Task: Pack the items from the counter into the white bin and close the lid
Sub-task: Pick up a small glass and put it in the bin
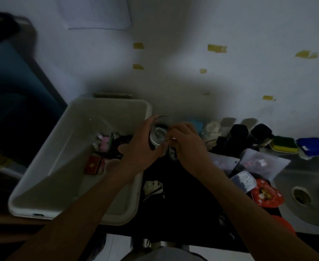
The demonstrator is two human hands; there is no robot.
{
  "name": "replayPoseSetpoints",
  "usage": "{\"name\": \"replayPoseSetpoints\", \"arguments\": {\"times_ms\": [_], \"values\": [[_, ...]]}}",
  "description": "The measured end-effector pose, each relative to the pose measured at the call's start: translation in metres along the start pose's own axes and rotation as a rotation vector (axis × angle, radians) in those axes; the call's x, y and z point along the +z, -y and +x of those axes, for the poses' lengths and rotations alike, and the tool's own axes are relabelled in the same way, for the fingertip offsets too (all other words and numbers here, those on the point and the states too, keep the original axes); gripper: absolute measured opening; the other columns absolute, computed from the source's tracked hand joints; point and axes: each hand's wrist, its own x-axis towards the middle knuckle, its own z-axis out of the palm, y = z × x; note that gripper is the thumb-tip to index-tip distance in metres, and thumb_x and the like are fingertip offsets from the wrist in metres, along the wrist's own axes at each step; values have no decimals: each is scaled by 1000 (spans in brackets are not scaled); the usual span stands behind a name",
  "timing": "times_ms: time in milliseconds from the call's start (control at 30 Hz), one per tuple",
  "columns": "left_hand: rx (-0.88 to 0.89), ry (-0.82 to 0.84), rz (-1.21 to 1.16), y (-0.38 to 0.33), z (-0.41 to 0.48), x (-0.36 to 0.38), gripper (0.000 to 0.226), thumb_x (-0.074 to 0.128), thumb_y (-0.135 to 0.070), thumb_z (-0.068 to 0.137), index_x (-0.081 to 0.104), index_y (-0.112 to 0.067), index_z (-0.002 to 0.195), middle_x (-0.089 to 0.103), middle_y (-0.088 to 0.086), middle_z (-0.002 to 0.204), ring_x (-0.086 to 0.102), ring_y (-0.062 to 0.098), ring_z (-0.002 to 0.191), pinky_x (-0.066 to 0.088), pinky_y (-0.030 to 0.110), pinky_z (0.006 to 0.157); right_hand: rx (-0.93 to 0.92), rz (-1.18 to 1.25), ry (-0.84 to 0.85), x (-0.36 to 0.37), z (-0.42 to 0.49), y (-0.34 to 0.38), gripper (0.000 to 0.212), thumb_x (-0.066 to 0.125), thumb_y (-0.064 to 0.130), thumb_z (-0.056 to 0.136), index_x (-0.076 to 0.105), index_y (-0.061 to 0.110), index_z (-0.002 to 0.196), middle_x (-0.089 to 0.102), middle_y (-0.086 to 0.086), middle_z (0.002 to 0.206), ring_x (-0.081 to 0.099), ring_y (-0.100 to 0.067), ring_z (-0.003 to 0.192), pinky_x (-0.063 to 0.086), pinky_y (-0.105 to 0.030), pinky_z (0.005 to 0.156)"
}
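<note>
The white bin (41, 178) stands open on the left of the dark counter, with a red box (93, 164), a pink item (104, 143) and other small things inside. My left hand (141, 146) grips a clear glass jar (159, 131) just over the bin's right rim. My right hand (187, 144) pinches the jar's right side with curled fingers. No lid shows in this dim view.
On the counter to the right lie a cloth bundle (212, 132), two black bottles (238, 133), a yellow-green sponge (284, 144), a blue cloth (313, 146), clear bags (262, 164), a plastic tub (244, 180) and a red lid (268, 194). A steel sink (305, 185) is far right.
</note>
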Motion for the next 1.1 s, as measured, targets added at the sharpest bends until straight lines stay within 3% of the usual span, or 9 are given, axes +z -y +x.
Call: {"name": "replayPoseSetpoints", "arguments": {"times_ms": [167,300,467,600,700,867,933,1000,1100], "values": [[-136,-91,-115,25,-7,-59,79,82,-33,71,38,-34,136,55,-2,134,57,19,122,50,50,96,12,121,66,35,41,40,23,56,10,90,60,11,112,37,-12,142,48,-28,120,50,-38,92],[-201,-164,-130,43,-17,-95,82,88,-31,66,39,-29,132,59,-3,127,60,12,115,54,45,91,-22,154,154,69,65,67,14,57,15,90,63,12,103,28,-13,148,46,-30,123,50,-40,92],[-331,-202,-100,87,-37,-133,80,83,-43,58,37,-40,124,60,-6,124,62,8,110,55,38,90,32,166,290,124,93,102,28,64,35,87,65,18,110,30,-6,151,39,-27,131,45,-41,101],[-433,-211,-103,119,-47,-146,77,87,-21,62,43,-22,126,62,-8,120,64,8,106,55,37,88,79,158,379,166,107,114,23,72,32,80,71,18,98,41,-8,146,41,-29,130,42,-41,102],[-480,-201,-77,142,-53,-153,70,81,0,70,42,-12,127,62,6,119,63,15,102,54,29,86,120,229,426,196,112,119,21,77,24,74,72,14,93,49,-17,134,49,-38,119,44,-42,100],[-553,-178,-97,167,-56,-162,71,81,-6,69,42,-13,128,59,11,128,63,16,105,57,31,83,133,292,469,232,118,120,13,80,11,73,74,4,83,57,-21,124,57,-35,112,41,-28,93],[-585,-201,-80,178,-58,-163,67,78,-28,64,46,-34,122,63,1,121,64,18,105,57,45,82,124,318,482,247,121,116,12,80,8,71,74,3,79,59,-22,117,59,-34,107,46,-30,90],[-639,-181,-65,193,-58,-164,53,73,-32,68,49,-52,110,64,-8,115,64,17,104,57,45,81,134,327,506,259,123,116,11,79,7,71,74,2,79,60,-22,115,60,-33,103,45,-25,86],[-675,-106,23,202,-54,-168,29,69,-27,77,61,-37,103,69,-6,110,67,19,102,56,36,77,108,334,492,278,122,120,5,76,2,70,73,-2,72,65,-28,99,64,-39,92,39,-16,81]]}}
